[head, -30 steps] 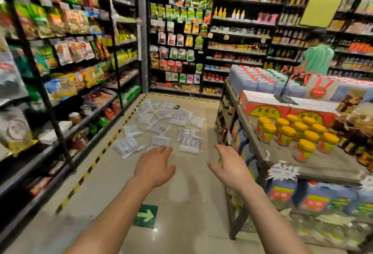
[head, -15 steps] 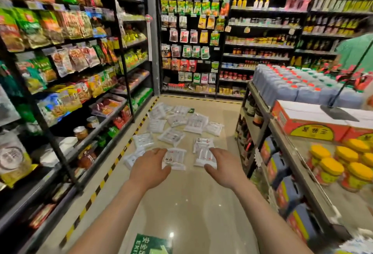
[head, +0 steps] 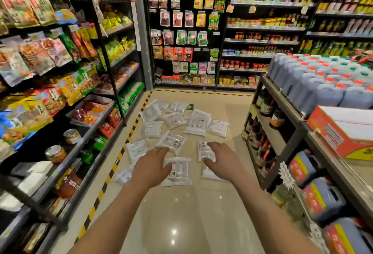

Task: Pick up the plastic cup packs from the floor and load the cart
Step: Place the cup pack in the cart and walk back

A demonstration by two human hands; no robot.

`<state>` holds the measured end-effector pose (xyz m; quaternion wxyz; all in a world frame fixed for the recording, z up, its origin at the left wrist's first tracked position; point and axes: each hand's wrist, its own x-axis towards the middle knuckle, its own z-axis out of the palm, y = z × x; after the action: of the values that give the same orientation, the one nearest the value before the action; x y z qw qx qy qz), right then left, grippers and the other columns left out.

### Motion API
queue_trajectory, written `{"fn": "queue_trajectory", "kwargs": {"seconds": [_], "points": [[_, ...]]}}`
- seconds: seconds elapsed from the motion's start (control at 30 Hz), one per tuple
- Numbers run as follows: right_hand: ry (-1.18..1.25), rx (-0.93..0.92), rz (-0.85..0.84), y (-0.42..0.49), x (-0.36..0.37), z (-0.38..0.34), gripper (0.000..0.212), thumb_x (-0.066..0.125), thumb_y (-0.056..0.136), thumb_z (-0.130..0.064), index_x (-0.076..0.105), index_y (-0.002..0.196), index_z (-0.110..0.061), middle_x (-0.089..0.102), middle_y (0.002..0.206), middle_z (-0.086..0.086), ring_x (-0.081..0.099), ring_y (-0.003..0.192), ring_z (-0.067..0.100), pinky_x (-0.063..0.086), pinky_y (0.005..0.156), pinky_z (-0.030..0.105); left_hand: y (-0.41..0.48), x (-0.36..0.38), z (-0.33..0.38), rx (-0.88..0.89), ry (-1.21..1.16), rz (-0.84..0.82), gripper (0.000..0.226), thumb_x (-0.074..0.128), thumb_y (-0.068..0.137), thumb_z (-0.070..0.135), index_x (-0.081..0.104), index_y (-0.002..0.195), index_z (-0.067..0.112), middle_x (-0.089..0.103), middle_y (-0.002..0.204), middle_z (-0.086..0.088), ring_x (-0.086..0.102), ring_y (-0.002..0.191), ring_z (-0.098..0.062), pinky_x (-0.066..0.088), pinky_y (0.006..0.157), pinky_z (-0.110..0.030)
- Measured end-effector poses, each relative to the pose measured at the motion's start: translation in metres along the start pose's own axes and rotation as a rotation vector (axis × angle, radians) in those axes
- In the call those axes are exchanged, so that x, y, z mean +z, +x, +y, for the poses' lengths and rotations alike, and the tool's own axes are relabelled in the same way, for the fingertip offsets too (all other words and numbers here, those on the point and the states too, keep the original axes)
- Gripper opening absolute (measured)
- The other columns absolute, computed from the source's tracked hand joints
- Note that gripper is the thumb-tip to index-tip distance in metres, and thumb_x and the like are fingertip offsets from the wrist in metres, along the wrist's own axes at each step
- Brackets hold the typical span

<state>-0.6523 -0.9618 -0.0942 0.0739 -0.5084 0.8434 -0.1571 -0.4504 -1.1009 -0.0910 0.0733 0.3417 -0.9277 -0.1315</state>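
Several clear plastic cup packs (head: 195, 125) lie scattered on the beige aisle floor (head: 181, 213). The nearest pack (head: 179, 171) lies between my two hands. My left hand (head: 150, 166) reaches forward over the packs with relaxed fingers and holds nothing; its thumb is beside the nearest pack. My right hand (head: 224, 162) stretches out with spread fingers above another pack (head: 204, 150), and I cannot tell whether it touches it. No cart is in view.
Snack shelves (head: 50, 92) line the left side behind a yellow-black floor stripe (head: 113, 169). On the right stands a shelf unit (head: 292, 138) with bottles, jugs (head: 327, 84) and an orange carton (head: 343, 130). More shelves (head: 191, 31) close the aisle's far end.
I have walked forward along the aisle, so the packs are nearer. Both hands have stretched further out and now hover over the closest packs.
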Motion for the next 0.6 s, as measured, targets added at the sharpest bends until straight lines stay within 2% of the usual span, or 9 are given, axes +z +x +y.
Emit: {"fn": "queue_trajectory", "kwargs": {"seconds": [0.13,0.3,0.43,0.6], "points": [[0.065,0.055,-0.022,0.076,0.022,0.000,0.062,0.052,0.094,-0.041,0.035,0.149,-0.017,0.038,0.152,0.002,0.033,0.140,0.022,0.031,0.111,0.038,0.081,0.007,-0.039,-0.002,0.002,-0.071,0.059,0.049,0.094,0.039,0.033,0.148,0.022,0.038,0.151,-0.001,0.040,0.134,-0.021,0.041,0.100,-0.034],[0.092,0.093,-0.093,0.171,0.054,0.020,0.063,0.052,0.094,-0.040,0.032,0.149,-0.017,0.038,0.153,0.004,0.032,0.141,0.023,0.031,0.111,0.038,0.172,0.030,-0.071,-0.025,0.008,-0.105,0.058,0.050,0.095,0.037,0.034,0.148,0.020,0.041,0.150,-0.001,0.041,0.134,-0.020,0.041,0.098,-0.033],[0.125,0.109,-0.149,0.256,0.089,0.054,0.063,0.053,0.093,-0.039,0.032,0.149,-0.018,0.038,0.152,0.004,0.034,0.138,0.024,0.032,0.110,0.040,0.256,0.067,-0.097,-0.072,0.015,-0.137,0.059,0.050,0.095,0.040,0.033,0.148,0.021,0.039,0.151,0.000,0.040,0.135,-0.017,0.038,0.099,-0.029],[0.164,0.123,-0.192,0.374,0.139,0.114,0.060,0.053,0.094,-0.036,0.036,0.148,-0.016,0.041,0.150,0.004,0.039,0.136,0.024,0.033,0.109,0.035,0.375,0.125,-0.118,-0.175,-0.005,-0.194,0.058,0.049,0.095,0.040,0.033,0.148,0.021,0.040,0.150,-0.001,0.041,0.134,-0.020,0.037,0.100,-0.032]]}}
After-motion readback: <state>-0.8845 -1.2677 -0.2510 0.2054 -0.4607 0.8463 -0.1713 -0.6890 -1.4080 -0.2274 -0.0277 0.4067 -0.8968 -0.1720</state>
